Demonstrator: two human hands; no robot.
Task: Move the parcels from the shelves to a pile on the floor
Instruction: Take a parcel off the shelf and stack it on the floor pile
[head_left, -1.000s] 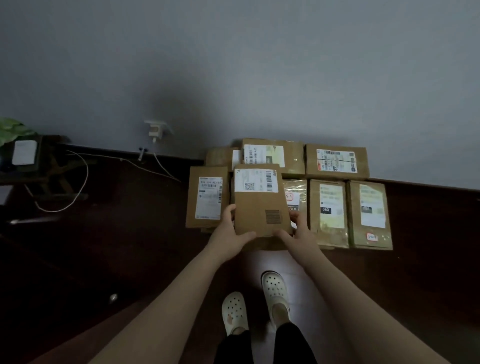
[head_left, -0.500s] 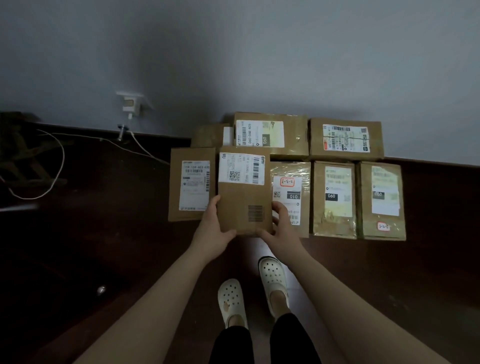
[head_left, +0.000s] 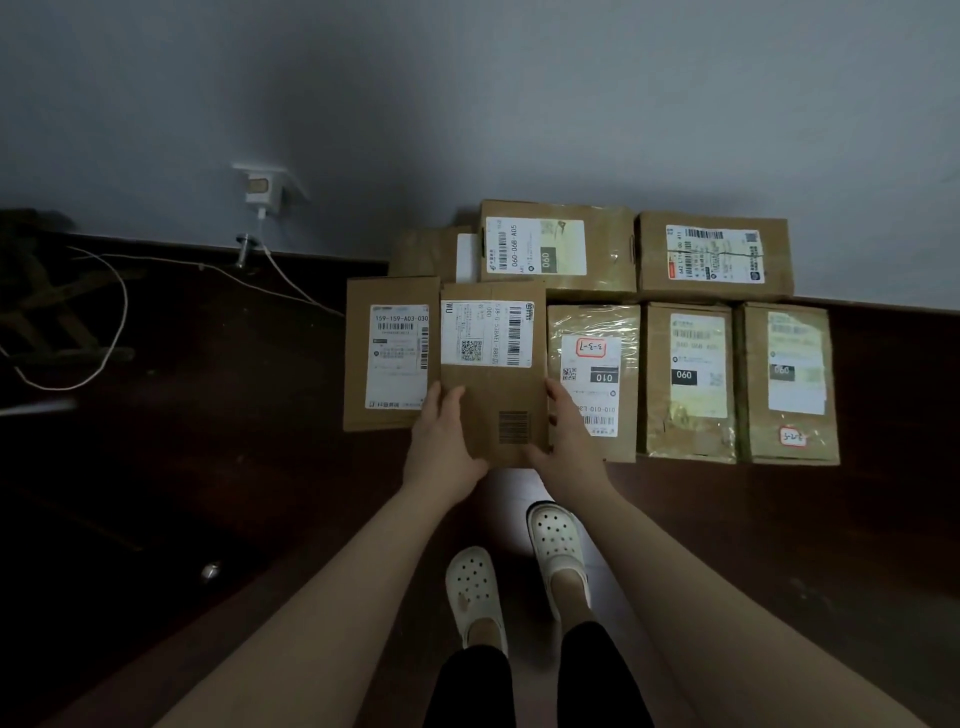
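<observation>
I hold a flat brown cardboard parcel (head_left: 493, 379) with a white label and a printed barcode, low over the floor. My left hand (head_left: 444, 436) grips its lower left edge and my right hand (head_left: 569, 441) grips its lower right edge. It sits between two parcels of the floor pile: a flat one (head_left: 387, 353) on the left and a taped one marked 010 (head_left: 592, 379) on the right. More parcels (head_left: 688, 382) (head_left: 787, 382) lie further right, and others (head_left: 558, 249) (head_left: 714, 254) stand behind against the wall.
The grey wall (head_left: 519, 104) rises just behind the pile. A white charger (head_left: 260, 189) is plugged in at the left, its cable (head_left: 119, 322) trailing over the dark floor. My feet in white clogs (head_left: 556, 551) stand just behind the parcels.
The parcel in my hands has come down and forward into the gap between the two front parcels. My head has moved closer to the pile.
</observation>
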